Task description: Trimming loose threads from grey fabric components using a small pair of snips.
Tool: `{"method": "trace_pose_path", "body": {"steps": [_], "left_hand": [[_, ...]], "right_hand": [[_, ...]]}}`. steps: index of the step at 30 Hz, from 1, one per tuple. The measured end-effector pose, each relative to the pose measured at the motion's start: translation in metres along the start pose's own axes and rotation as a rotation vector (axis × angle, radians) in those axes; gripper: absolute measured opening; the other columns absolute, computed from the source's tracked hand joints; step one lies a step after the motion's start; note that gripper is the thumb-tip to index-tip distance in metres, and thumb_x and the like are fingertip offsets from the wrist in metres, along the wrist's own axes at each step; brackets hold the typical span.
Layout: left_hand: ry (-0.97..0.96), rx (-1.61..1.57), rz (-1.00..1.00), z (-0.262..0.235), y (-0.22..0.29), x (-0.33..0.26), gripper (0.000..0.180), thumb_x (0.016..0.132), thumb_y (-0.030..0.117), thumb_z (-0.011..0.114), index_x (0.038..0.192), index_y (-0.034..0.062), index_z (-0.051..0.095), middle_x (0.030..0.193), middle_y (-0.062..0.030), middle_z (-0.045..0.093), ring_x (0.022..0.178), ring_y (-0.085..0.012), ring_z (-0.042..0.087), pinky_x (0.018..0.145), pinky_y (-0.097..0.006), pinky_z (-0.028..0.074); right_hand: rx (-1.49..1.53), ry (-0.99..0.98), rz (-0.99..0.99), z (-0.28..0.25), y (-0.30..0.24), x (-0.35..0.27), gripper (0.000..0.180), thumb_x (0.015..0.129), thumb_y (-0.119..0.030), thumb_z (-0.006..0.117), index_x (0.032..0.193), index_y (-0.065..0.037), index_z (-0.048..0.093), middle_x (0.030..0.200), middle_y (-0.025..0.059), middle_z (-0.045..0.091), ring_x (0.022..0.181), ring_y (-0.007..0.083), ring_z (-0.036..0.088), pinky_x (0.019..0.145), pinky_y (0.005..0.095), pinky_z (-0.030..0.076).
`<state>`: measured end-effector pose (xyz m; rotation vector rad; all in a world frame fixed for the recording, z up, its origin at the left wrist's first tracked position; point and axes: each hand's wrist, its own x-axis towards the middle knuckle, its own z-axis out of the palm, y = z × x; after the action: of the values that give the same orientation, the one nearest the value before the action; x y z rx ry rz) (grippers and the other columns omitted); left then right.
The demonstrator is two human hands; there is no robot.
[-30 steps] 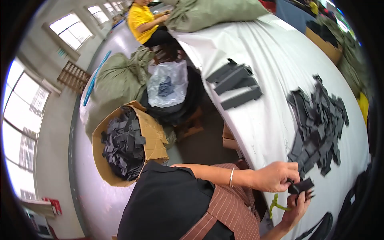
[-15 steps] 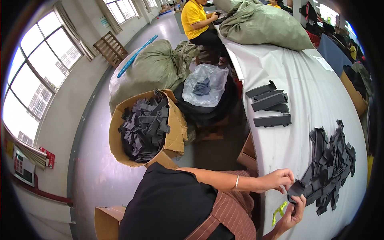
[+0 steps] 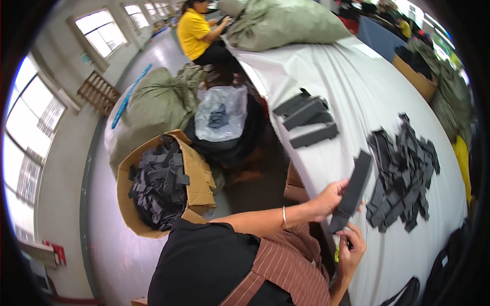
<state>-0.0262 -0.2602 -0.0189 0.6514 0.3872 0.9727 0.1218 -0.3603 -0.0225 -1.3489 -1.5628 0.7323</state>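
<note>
A long dark grey fabric strip is held slantwise above the near part of the white-covered table. My left hand grips it by its side, fingers closed around it. At the lower end of the strip, my right hand pinches the edge between thumb and fingers. To the right lies a loose heap of similar dark grey strips. Beyond my hands, several strips lie in a rough row near the table's left edge.
A cardboard box full of dark grey pieces stands left of the table. Behind it are a clear plastic bag with a bluish cloth and a bulging green sack. Another sack rests on the table's far end, beside a person in yellow.
The strip has been lifted away from the heap, and both hands have brought it left, toward my body. The whole view has turned, shifting the surroundings leftward.
</note>
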Motion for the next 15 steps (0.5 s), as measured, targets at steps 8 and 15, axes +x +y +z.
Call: {"method": "trace_pose_path", "body": {"steps": [8,15], "left_hand": [[0.034,0.314,0.146,-0.014,0.004,0.001,0.029,0.084,0.002,0.06,0.112,0.0032,0.049,0.097,-0.0101,0.064,0.082,-0.0151,0.064,0.072,-0.027,0.053],[-0.036,0.417,0.104,-0.016,-0.008,0.014,0.03,0.086,0.005,0.061,0.113,0.003,0.048,0.099,-0.0098,0.062,0.085,-0.0131,0.062,0.072,-0.025,0.053]], "right_hand": [[0.37,0.241,0.263,0.001,-0.021,0.019,0.015,0.089,-0.004,0.057,0.103,0.001,0.06,0.09,0.0009,0.063,0.081,0.0047,0.053,0.067,0.018,0.041],[0.464,0.25,0.238,0.009,-0.006,0.034,0.023,0.089,-0.004,0.059,0.111,-0.002,0.059,0.095,0.0024,0.061,0.084,0.0064,0.054,0.072,0.0218,0.045]]}}
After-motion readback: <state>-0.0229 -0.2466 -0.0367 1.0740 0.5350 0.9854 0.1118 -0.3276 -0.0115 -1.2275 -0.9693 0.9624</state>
